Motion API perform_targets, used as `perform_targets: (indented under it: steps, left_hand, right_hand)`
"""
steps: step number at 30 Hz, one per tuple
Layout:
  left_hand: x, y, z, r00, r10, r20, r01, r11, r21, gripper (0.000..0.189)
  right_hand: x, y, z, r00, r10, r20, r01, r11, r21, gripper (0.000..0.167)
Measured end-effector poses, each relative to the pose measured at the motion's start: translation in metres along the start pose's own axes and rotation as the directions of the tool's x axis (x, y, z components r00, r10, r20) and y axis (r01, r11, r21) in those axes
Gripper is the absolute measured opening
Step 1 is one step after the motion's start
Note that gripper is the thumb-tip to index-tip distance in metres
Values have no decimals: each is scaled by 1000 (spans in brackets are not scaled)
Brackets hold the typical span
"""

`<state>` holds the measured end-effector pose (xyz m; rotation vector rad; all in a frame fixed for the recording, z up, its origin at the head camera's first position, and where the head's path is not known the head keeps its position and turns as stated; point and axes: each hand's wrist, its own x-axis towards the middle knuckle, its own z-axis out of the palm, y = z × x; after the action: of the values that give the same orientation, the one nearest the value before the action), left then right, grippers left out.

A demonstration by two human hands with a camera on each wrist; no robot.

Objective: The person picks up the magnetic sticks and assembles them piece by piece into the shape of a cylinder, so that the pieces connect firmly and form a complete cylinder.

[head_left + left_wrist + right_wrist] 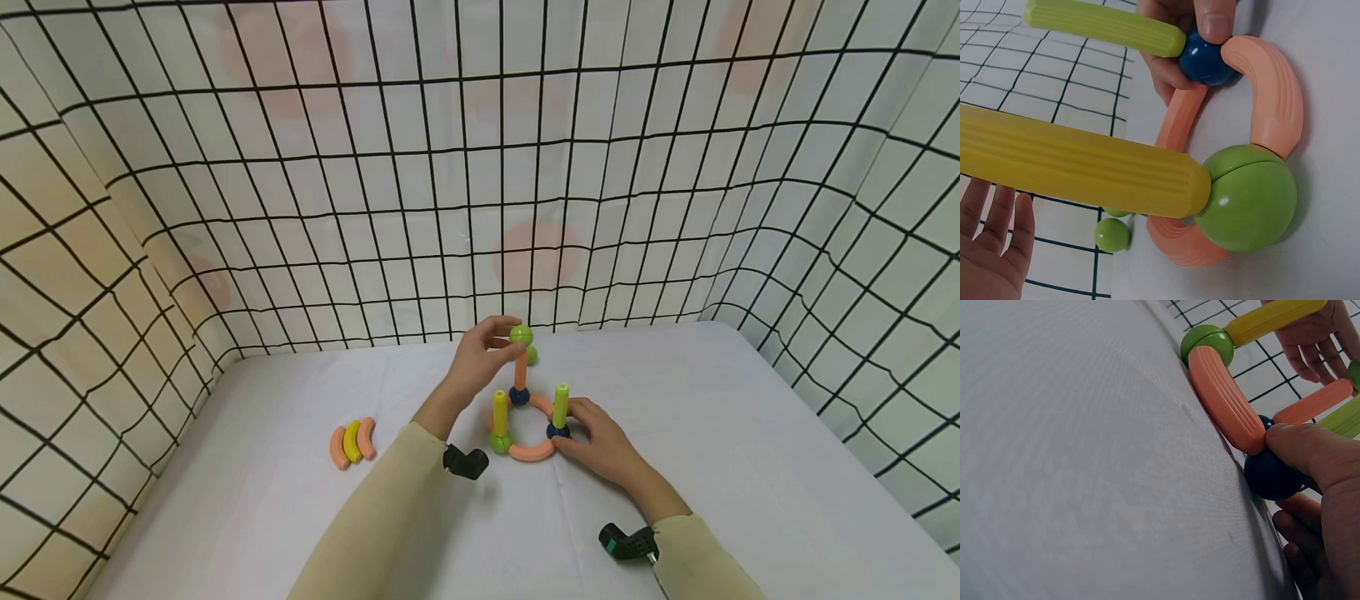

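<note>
While the right hand (600,440) pinched one dark blue ball (557,432) between thumb and fingers, the left hand (482,357) held a green top ball (521,335) between thumb and fingertip, at the upper end of an upright orange rod (521,373). The ring frame (532,452) lay mid-table: ribbed orange curves joined by glossy balls, one green, two dark blue. A yellow rod (501,414) and a lime rod (561,406) stood on it. Just behind sat a loose green ball (532,356). Three curved pieces (352,442), orange, yellow, orange, lay well left. Black mesh (422,81) bounded the white tabletop (750,467).
</note>
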<state>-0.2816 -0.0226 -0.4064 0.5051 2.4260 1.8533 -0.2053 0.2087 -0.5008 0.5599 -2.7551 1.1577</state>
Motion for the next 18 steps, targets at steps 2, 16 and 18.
perform_targets:
  steps: [2, 16, 18]
  left_hand:
    - [0, 0, 0, 1000, -3, 10, 3, 1000, 4, 43]
    - [0, -1, 1, 1000, -7, -12, 8, 999, 41, 42]
    - [0, -1, 1, 1000, -9, -17, 10, 999, 39, 42]
  right_hand:
    - [0, 0, 0, 1000, -1, 0, 1, 1000, 0, 49]
    - [-1, -1, 0, 1000, 7, 0, -7, 1000, -11, 50]
    - [-1, -1, 0, 1000, 13, 3, -13, 1000, -10, 50]
